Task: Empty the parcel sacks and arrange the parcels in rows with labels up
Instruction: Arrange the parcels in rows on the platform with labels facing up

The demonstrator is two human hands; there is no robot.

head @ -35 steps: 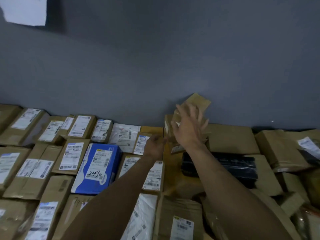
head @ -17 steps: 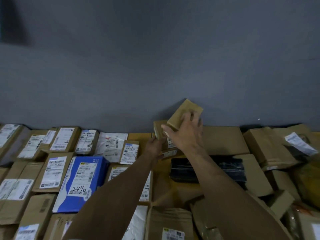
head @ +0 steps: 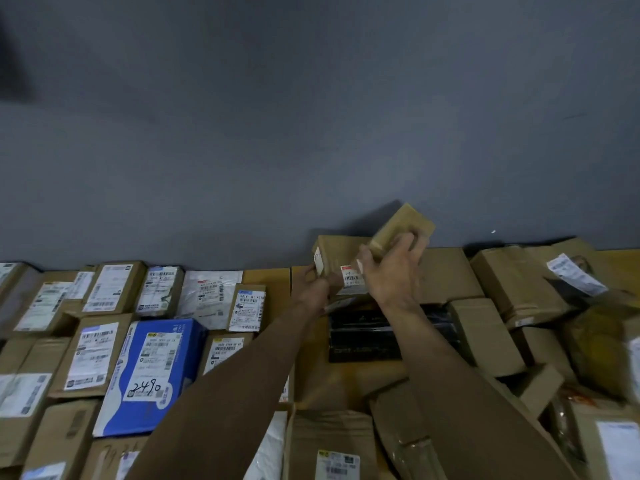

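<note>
My right hand (head: 391, 271) grips a small plain brown box (head: 403, 230), held tilted above the pile near the grey wall, no label showing on its visible faces. My left hand (head: 313, 285) holds the left end of a second brown box (head: 334, 258) with a small white-and-red label on its front face. That box sits at the back of the heap, against the wall. Rows of parcels with labels up (head: 104, 327) fill the left side, among them a blue box marked 2490 (head: 152, 372).
An unsorted heap of brown boxes and paper packets (head: 519, 306) lies on the right, with a black wrapped parcel (head: 363, 334) under my arms. A grey wall (head: 311, 133) rises behind everything. More labelled parcels (head: 336, 459) lie near the bottom edge.
My right hand has closed around the small brown box and lifted it slightly up and right. My left hand has moved up onto the labelled box. The view has shifted right.
</note>
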